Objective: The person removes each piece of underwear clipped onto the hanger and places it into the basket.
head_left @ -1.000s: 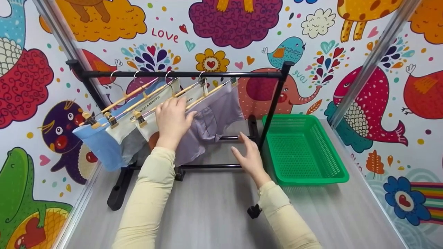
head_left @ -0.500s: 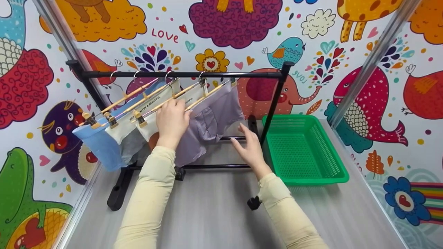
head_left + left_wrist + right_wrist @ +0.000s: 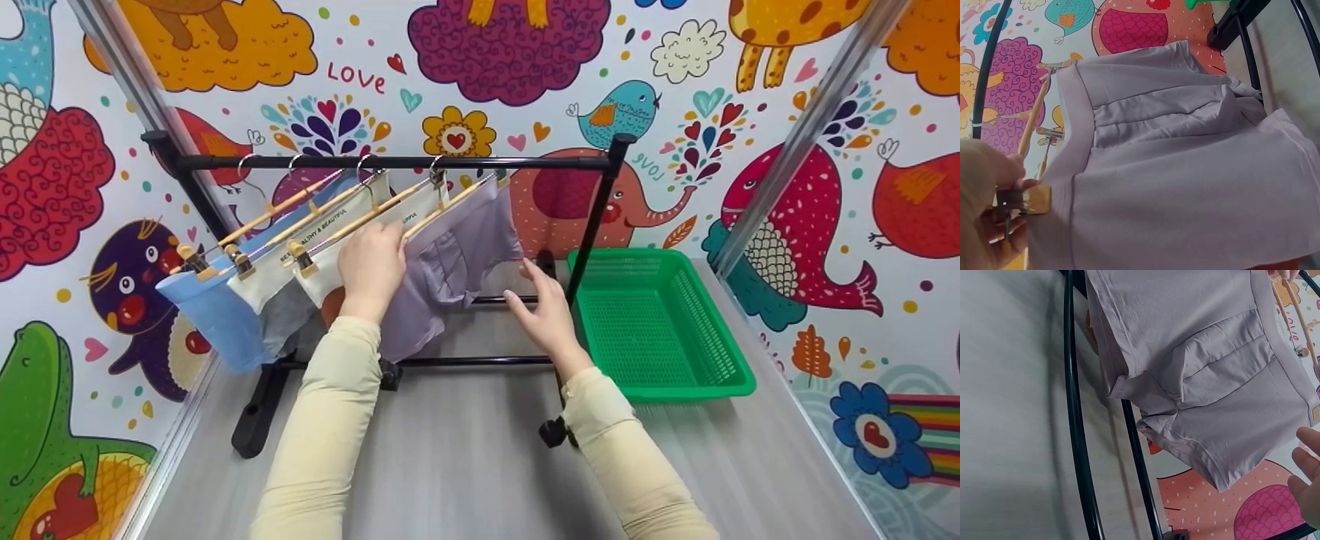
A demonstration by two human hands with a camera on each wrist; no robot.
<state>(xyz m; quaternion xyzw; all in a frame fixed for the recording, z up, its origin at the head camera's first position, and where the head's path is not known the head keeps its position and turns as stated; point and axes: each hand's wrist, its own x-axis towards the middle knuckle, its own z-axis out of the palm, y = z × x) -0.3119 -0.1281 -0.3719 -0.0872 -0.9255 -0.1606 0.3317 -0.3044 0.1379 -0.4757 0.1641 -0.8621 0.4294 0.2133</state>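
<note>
Lilac boxer briefs (image 3: 487,232) hang from a wooden clip hanger (image 3: 450,204), the rightmost on the black rack's top bar. My left hand (image 3: 371,262) grips the near end of this hanger, thumb against its wooden rod and fingers by the clip (image 3: 1039,199), as the left wrist view shows. Beside the far leg of the briefs is my right hand (image 3: 546,307), thumb and fingers spread and holding nothing. In the right wrist view, its fingers (image 3: 1309,467) lie near the waistband's far end. Part of the near waistband is hidden behind my left hand in the head view.
On the black rack (image 3: 525,162) several other clip hangers carry blue briefs (image 3: 225,315) and white-waisted ones (image 3: 255,289), left of the lilac pair. A green plastic basket (image 3: 739,367) stands on the grey floor right of the rack. Patterned panels enclose the space.
My left hand's fingers and thumb have closed in on the hanger's near end. My right hand has risen slightly, nearer the lilac boxer briefs.
</note>
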